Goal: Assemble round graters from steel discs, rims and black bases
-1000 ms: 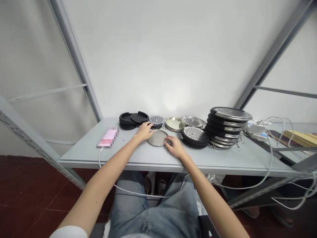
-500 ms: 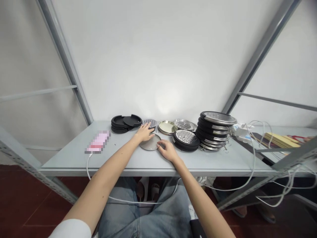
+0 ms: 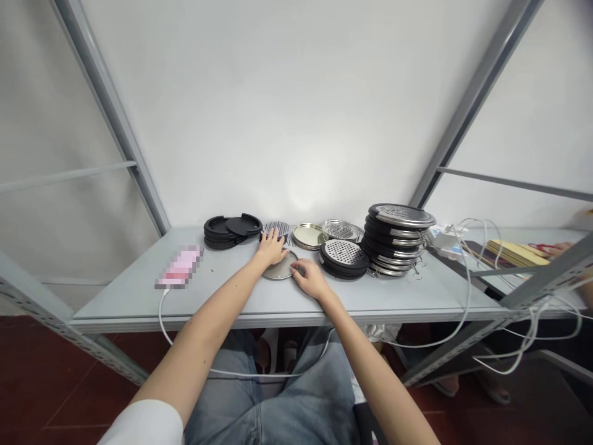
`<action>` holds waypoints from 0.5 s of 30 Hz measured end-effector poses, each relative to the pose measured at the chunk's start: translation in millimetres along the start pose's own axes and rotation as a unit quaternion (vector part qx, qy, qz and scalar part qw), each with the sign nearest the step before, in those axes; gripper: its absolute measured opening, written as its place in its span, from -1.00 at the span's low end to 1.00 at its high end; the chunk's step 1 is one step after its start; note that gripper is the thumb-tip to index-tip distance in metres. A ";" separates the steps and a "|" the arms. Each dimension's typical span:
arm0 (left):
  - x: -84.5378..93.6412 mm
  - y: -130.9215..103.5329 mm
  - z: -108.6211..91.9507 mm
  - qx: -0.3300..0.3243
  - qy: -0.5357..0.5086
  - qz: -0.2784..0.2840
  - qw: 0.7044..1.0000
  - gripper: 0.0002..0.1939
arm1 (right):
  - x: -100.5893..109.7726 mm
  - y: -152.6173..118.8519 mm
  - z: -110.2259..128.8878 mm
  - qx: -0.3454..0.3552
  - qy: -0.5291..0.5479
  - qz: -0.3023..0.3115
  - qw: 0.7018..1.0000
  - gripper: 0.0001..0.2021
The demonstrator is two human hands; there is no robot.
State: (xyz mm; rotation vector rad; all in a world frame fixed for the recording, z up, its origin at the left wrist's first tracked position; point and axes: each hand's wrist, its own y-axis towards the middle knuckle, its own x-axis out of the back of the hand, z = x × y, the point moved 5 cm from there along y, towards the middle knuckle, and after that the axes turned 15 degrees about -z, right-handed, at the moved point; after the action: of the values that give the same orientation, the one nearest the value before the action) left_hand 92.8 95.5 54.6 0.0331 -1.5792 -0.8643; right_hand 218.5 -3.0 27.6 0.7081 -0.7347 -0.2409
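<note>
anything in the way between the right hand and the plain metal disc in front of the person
Nothing visible does: the right hand has its fingertips at the right edge of the disc. The left hand covers part of the disc's far left side, and the black stack sits to the right, outside that gap.

Grey table (image 3: 125,293): metal disc (image 3: 279,270), blurred phone (image 3: 180,266), black holders (image 3: 218,235), shiny lids (image 3: 307,235), black-and-silver stacks (image 3: 393,244)

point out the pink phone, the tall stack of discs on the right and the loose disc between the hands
Pink phone (image 3: 181,266): head view, middle of its blurred screen.
Tall stack of discs (image 3: 390,242): head view, middle of its side.
Loose disc (image 3: 279,270): head view, its bare near part.
</note>
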 end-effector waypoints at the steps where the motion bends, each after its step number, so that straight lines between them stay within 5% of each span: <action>1: -0.6 0.7 -1.7 0.000 0.008 0.000 1.000 -0.42 | 0.0 0.0 0.3 0.002 -0.002 0.001 1.000 -0.82; 9: 6.4 7.1 -10.4 0.000 -0.033 -0.039 0.999 -0.53 | -1.1 -1.7 1.1 0.011 -0.019 0.007 1.000 -0.82; 15: 24.1 15.3 -12.7 -0.062 -0.011 -0.051 0.997 -0.70 | 0.8 -1.2 4.1 0.013 -0.022 0.014 1.000 -0.81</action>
State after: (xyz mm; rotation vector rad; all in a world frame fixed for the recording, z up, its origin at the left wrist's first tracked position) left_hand 105.2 88.4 82.4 0.0150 -1.5522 -1.0454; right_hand 216.3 -6.2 29.4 0.7188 -0.7908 -0.2232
